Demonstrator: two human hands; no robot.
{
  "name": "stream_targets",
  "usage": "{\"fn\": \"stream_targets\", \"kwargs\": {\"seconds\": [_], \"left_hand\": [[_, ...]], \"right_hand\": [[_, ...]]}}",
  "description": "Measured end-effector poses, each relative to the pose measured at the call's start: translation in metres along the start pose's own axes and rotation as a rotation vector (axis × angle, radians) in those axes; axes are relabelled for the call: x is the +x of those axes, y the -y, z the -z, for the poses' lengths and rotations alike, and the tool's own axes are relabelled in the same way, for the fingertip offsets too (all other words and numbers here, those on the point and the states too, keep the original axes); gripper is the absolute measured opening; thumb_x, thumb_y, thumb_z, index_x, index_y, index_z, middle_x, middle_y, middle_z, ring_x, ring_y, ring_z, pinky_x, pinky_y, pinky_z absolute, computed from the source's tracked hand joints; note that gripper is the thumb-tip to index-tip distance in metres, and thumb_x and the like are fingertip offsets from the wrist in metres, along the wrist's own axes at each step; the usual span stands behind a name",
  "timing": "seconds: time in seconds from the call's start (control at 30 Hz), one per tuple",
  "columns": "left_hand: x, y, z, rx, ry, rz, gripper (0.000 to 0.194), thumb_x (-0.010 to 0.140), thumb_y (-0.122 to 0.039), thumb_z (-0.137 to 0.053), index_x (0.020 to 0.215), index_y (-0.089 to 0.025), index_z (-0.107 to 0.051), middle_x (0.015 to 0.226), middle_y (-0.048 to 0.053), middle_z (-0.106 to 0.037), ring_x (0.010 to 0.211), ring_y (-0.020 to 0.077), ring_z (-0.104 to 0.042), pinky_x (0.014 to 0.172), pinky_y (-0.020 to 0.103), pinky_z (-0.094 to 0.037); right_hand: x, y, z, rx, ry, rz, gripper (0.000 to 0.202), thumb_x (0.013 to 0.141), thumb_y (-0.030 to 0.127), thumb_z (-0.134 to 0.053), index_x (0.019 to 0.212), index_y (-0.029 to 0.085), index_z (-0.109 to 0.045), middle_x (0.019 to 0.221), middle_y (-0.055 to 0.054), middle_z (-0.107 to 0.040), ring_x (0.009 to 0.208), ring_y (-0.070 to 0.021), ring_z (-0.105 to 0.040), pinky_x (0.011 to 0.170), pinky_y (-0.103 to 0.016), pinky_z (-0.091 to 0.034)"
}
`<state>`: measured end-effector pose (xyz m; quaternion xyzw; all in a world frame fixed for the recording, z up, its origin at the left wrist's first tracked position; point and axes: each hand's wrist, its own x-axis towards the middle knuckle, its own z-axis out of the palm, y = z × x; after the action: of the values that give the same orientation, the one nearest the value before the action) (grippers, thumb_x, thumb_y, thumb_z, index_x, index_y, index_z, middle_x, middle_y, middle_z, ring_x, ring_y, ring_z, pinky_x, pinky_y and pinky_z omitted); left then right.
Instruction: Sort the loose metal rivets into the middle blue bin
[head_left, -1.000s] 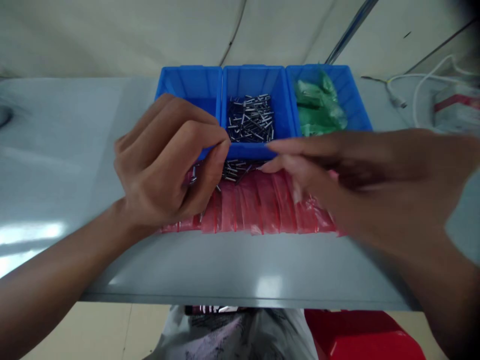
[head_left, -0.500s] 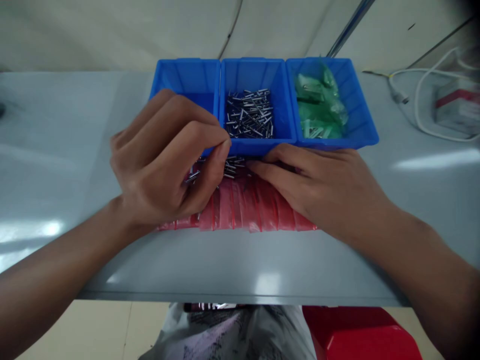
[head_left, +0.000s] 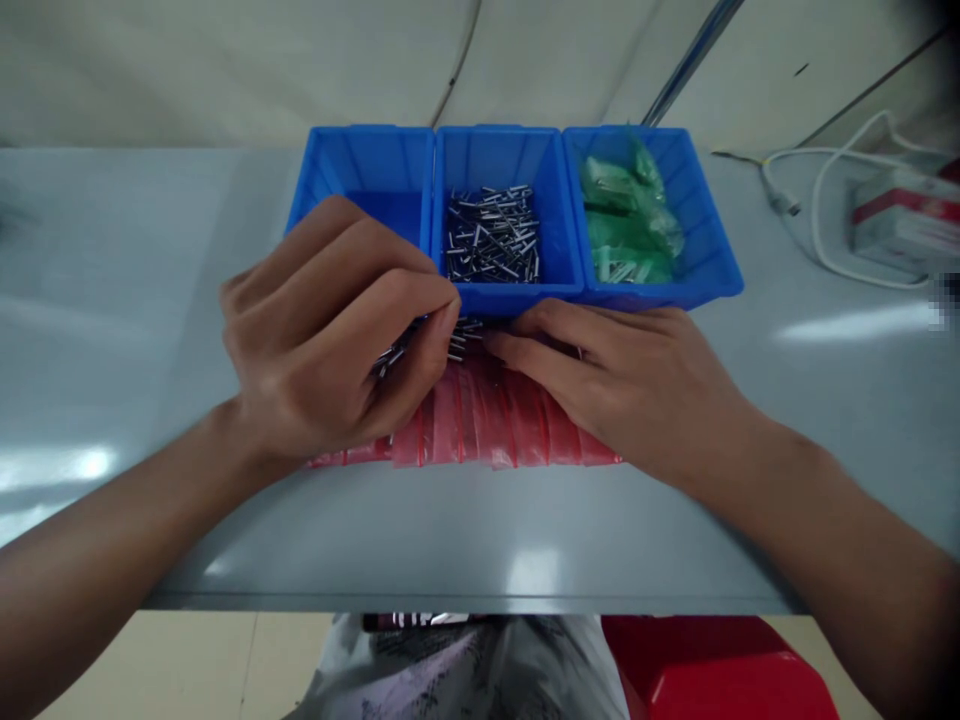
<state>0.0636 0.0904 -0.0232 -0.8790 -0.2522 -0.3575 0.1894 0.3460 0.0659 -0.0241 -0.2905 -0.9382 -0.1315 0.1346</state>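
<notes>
My left hand (head_left: 330, 330) is closed in a pinch, thumb against forefinger, above a row of pink plastic bags (head_left: 487, 425). Whatever sits between those fingertips is too small or hidden to name. Loose short metal pins (head_left: 466, 335) lie at the back of the bags, partly covered by the left hand. My right hand (head_left: 622, 375) rests palm down over the right end of the row, its fingers bent together and their tips at the pins. What these fingers grip, if anything, is hidden. More metal pins (head_left: 495, 240) fill part of the middle blue bin (head_left: 510, 292).
Left of the middle bin stands another blue bin (head_left: 367, 150); the right blue bin (head_left: 705, 270) holds green plastic bags (head_left: 634, 220). A white cable (head_left: 817, 215) and a red-and-white box (head_left: 900, 215) lie at right. A red stool (head_left: 720, 670) is below the grey table's front edge (head_left: 480, 603).
The view has shifted slightly, so the bins appear a little lower and further left. My right hand appears slightly further left; the left hand keeps its pinch almost in place.
</notes>
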Motion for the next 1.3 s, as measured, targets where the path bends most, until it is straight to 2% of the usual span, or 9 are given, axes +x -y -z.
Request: {"fn": "stream_targets", "kwargs": {"seconds": [0.13, 0.3, 0.47, 0.67, 0.8, 0.97, 1.03, 1.13, 1.3], "left_hand": [[0.0, 0.0, 0.0, -0.005, -0.017, -0.001, 0.009, 0.097, -0.019, -0.071, 0.106, -0.021, -0.068, 0.099, -0.001, -0.075, 0.085, 0.0218, -0.079, 0.069, 0.038, -0.064], [0.001, 0.001, -0.003, -0.01, -0.053, -0.032, 0.01, 0.097, -0.019, -0.071, 0.106, -0.019, -0.068, 0.097, 0.001, -0.073, 0.084, 0.024, -0.079, 0.068, 0.041, -0.064], [0.002, -0.001, -0.002, -0.032, -0.082, -0.037, 0.005, 0.101, -0.021, -0.068, 0.105, -0.021, -0.071, 0.095, 0.001, -0.074, 0.08, 0.0251, -0.08, 0.065, 0.044, -0.065], [0.0, -0.006, 0.002, -0.049, -0.002, -0.105, 0.028, 0.103, -0.041, -0.079, 0.122, -0.021, -0.073, 0.107, 0.001, -0.08, 0.086, 0.029, -0.084, 0.065, 0.05, -0.074], [-0.002, -0.007, 0.005, -0.071, -0.013, -0.048, 0.028, 0.098, -0.031, -0.088, 0.121, -0.026, -0.073, 0.107, -0.002, -0.08, 0.087, 0.0265, -0.084, 0.069, 0.046, -0.074], [-0.003, -0.006, 0.016, -0.243, 0.188, 0.144, 0.03, 0.099, -0.042, -0.088, 0.124, -0.034, -0.074, 0.106, -0.004, -0.081, 0.092, 0.0238, -0.082, 0.078, 0.047, -0.074], [-0.001, -0.009, 0.017, -0.215, 0.152, 0.175, 0.035, 0.1, -0.034, -0.085, 0.132, -0.042, -0.073, 0.105, -0.004, -0.08, 0.091, 0.025, -0.081, 0.077, 0.049, -0.074], [0.001, -0.017, 0.013, -0.143, 0.047, 0.168, 0.069, 0.097, -0.019, -0.079, 0.154, -0.054, -0.06, 0.103, -0.003, -0.079, 0.087, 0.0288, -0.078, 0.075, 0.053, -0.071], [0.0, -0.02, 0.003, -0.114, -0.004, 0.143, 0.077, 0.099, -0.022, -0.072, 0.167, -0.051, -0.049, 0.1, 0.0, -0.079, 0.082, 0.0324, -0.076, 0.073, 0.058, -0.069]], "right_hand": [[0.001, 0.001, -0.003, -0.039, -0.013, 0.03, 0.031, 0.113, 0.009, -0.05, 0.129, 0.016, -0.076, 0.109, -0.006, -0.083, 0.084, -0.0194, -0.076, 0.062, -0.035, -0.045], [0.006, 0.002, 0.001, 0.034, -0.135, -0.013, 0.04, 0.11, 0.008, -0.055, 0.148, 0.017, -0.065, 0.11, -0.006, -0.079, 0.086, -0.0176, -0.076, 0.056, -0.031, -0.047], [0.011, 0.007, 0.012, 0.48, -0.364, -0.235, 0.042, 0.102, 0.006, -0.069, 0.14, 0.024, -0.07, 0.108, 0.002, -0.082, 0.092, -0.0127, -0.078, 0.083, -0.03, -0.066], [0.016, 0.016, 0.015, 1.008, -0.557, -0.606, 0.017, 0.095, 0.018, -0.088, 0.105, 0.024, -0.076, 0.099, 0.005, -0.082, 0.087, -0.0094, -0.082, 0.081, -0.021, -0.07], [0.02, 0.022, 0.018, 1.193, -0.555, -0.693, 0.017, 0.089, 0.016, -0.095, 0.088, 0.023, -0.08, 0.084, 0.003, -0.081, 0.075, -0.0141, -0.083, 0.072, -0.026, -0.074], [0.022, 0.023, 0.021, 1.219, -0.525, -0.71, 0.022, 0.082, 0.013, -0.098, 0.084, 0.028, -0.083, 0.081, 0.006, -0.08, 0.064, -0.013, -0.076, 0.05, -0.026, -0.064], [0.022, 0.024, 0.021, 1.243, -0.523, -0.709, 0.022, 0.082, 0.013, -0.098, 0.084, 0.027, -0.083, 0.075, 0.008, -0.079, 0.062, -0.012, -0.076, 0.051, -0.024, -0.064], [0.021, 0.027, 0.02, 1.292, -0.552, -0.724, 0.017, 0.086, 0.015, -0.096, 0.092, 0.028, -0.086, 0.079, 0.009, -0.082, 0.065, -0.0128, -0.08, 0.058, -0.025, -0.07], [0.02, 0.029, 0.017, 1.382, -0.59, -0.721, 0.018, 0.09, 0.012, -0.09, 0.096, 0.029, -0.087, 0.086, 0.008, -0.086, 0.065, -0.0142, -0.08, 0.056, -0.028, -0.07]]}}
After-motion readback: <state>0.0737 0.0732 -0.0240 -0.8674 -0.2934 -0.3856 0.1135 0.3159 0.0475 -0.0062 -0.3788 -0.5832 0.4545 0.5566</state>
